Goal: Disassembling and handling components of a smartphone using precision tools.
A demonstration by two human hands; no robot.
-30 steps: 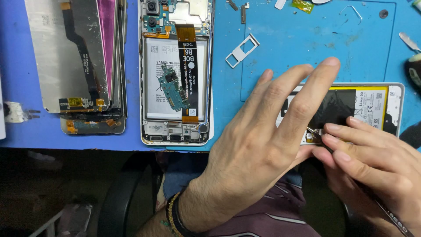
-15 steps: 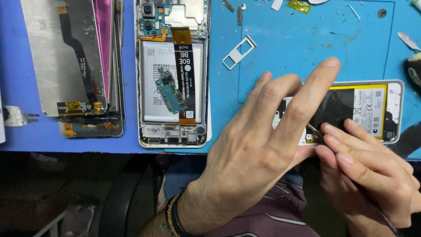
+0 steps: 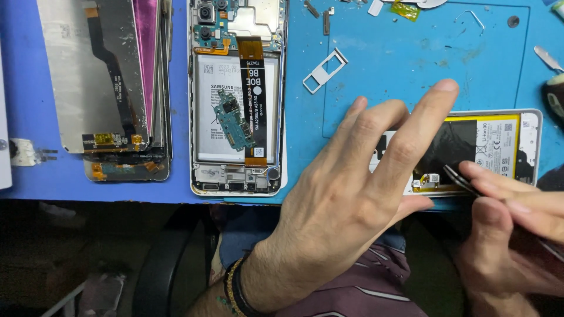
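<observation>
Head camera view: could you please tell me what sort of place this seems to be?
Most likely a phone repair bench: an opened phone with its battery exposed, a stack of detached screens, and a blue work mat. The left hand steadies a second opened phone.

Two opened phones [image 3: 238, 100] [image 3: 493, 149], perhaps three stacked screens [image 3: 111, 88], one tray [image 3: 324, 70].

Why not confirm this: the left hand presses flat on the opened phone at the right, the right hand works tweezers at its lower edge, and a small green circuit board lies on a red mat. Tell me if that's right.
One detail is wrong: the small green circuit board lies on the battery of the other opened phone, which rests on a blue mat, not a red one. The head view shows this. The left hand does press the right phone, and the right hand holds tweezers at its lower edge.
</observation>
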